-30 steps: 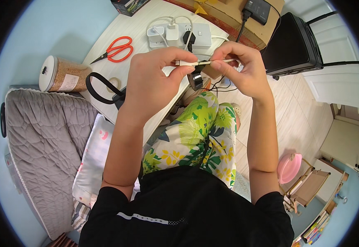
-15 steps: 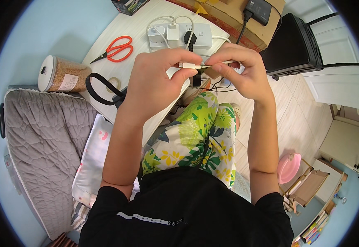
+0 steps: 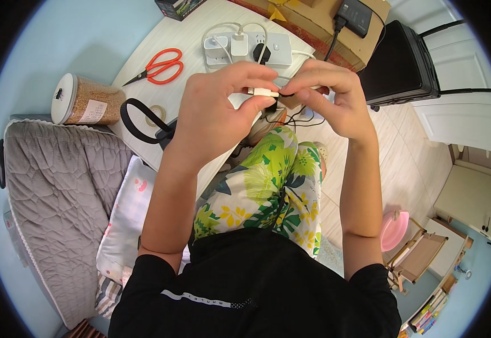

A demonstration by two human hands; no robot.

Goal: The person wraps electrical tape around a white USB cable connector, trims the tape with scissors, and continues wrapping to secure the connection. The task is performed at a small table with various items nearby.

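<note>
Over the white desk's edge, my left hand (image 3: 217,112) is closed in a pinch around a white cable connector (image 3: 261,92). Opposite it, my right hand (image 3: 338,110) is closed on the cable just right of the connector, its fingertips almost touching the connector's end; a short dark stretch shows there. Behind my fingers sit a white power strip (image 3: 279,46) with white chargers and a black plug (image 3: 261,53), and tangled black cables (image 3: 302,121). Red-handled scissors (image 3: 164,70) lie left of the strip, near a tape roll (image 3: 155,112) and a black strap (image 3: 130,132) partly behind my left hand.
The white desk (image 3: 183,42) holds a grain jar (image 3: 87,104). Cardboard boxes (image 3: 307,19) carry a black device (image 3: 352,17). A black suitcase (image 3: 397,62) stands right, grey quilted bedding (image 3: 59,214) lies left, and a pink basin (image 3: 395,231) is by a folding chair (image 3: 420,253).
The connector has shifted slightly right and down, with my left fingertips following. My right fingers have changed their pinch slightly, and more of the dark part beside the connector shows.
</note>
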